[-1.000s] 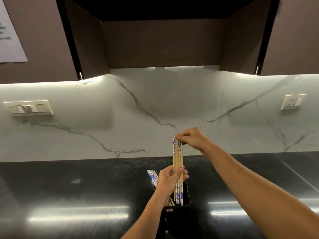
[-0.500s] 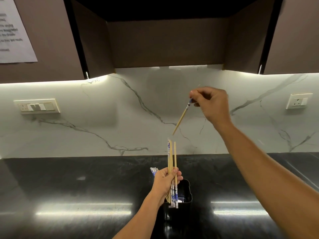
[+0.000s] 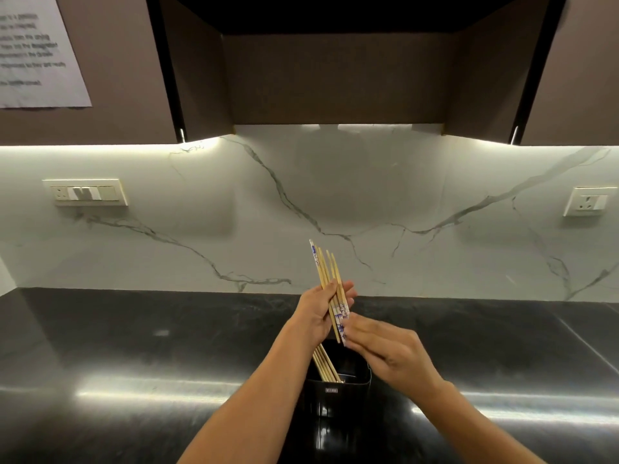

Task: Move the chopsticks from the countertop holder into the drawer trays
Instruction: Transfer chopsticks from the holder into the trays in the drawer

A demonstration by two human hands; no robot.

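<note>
Black holder [image 3: 338, 383] has a few chopsticks [image 3: 324, 363] leaning inside, left hand [image 3: 316, 314] is closed round a lifted bunch [image 3: 330, 286], right hand [image 3: 385, 351] half-curled touching its lower ends.

Person, head-camera view: two forearms are showing, rising from the lower edge of the picture.

Left hand [image 3: 316, 316]: bare; no glove, ring or bracelet is showing. Left forearm [image 3: 248, 410]: bare along all that is showing; no sleeve, watch or band.

Right hand [image 3: 388, 354]: bare, slightly blurred; nothing worn is showing. Right forearm [image 3: 469, 420]: bare along all that is showing.
</note>
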